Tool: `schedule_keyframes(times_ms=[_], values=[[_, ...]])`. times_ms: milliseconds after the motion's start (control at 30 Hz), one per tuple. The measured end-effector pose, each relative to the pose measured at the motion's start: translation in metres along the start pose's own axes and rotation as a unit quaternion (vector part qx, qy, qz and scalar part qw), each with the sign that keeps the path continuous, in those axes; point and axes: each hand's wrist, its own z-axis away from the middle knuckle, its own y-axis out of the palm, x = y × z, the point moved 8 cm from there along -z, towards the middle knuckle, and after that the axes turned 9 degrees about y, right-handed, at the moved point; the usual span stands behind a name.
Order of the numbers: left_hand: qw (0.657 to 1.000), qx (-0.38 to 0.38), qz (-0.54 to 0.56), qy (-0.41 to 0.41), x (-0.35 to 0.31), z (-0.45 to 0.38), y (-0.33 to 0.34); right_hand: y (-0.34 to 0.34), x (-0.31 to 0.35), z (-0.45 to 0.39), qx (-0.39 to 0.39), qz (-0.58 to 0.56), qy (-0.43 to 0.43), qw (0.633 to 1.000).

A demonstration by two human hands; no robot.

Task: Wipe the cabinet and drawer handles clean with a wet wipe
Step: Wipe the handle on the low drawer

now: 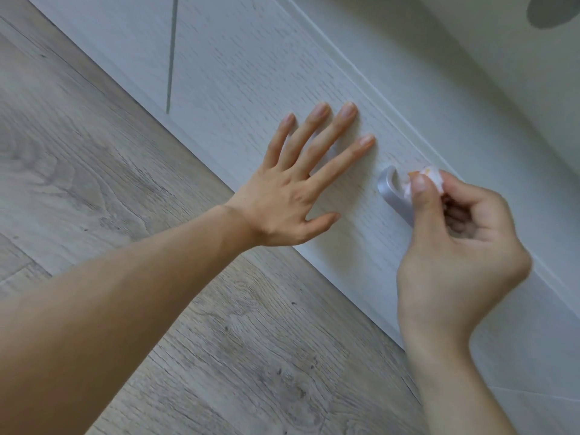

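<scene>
A silver metal handle (392,191) is fixed to a white wood-grain drawer front (251,73) low near the floor. My right hand (458,246) pinches a small white wet wipe (431,177), stained orange at its tip, and holds it against the handle's upper part. The hand hides the handle's lower end. My left hand (301,180) lies flat on the drawer front with its fingers spread, just left of the handle and not touching it.
A grey wood-look floor (94,183) runs along the base of the cabinet. A dark vertical gap (171,58) separates this front from the neighbouring panel. A pale ledge (502,73) overhangs above the drawer.
</scene>
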Motion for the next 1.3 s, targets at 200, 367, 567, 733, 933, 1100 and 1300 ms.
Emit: schedule_keyframes(times_ms=[200,367,567,733,933,1100,1300], values=[[1.000,0.004,0.003,0.003,0.001,0.000,-0.001,0.027,0.026,0.005,0.055,0.134,-0.132,0.980],[1.000,0.003,0.009,0.006,0.002,0.001,-0.004,0.034,0.023,0.000,0.048,0.155,-0.122,0.979],[0.999,0.022,0.023,0.017,0.003,0.003,-0.010,0.002,0.012,0.013,0.019,0.106,-0.118,0.987],[0.999,0.037,0.028,0.025,0.004,0.004,-0.015,-0.009,0.009,0.015,0.015,0.109,-0.113,0.987],[0.998,0.054,0.033,0.019,0.002,0.003,-0.017,0.016,0.019,0.013,0.018,0.124,-0.139,0.982],[0.997,0.066,0.044,0.017,0.000,0.003,-0.018,-0.028,-0.002,0.022,-0.047,0.114,-0.069,0.990],[0.996,0.074,0.056,-0.002,-0.008,0.002,-0.017,-0.029,-0.003,0.029,-0.056,0.080,-0.024,0.995]])
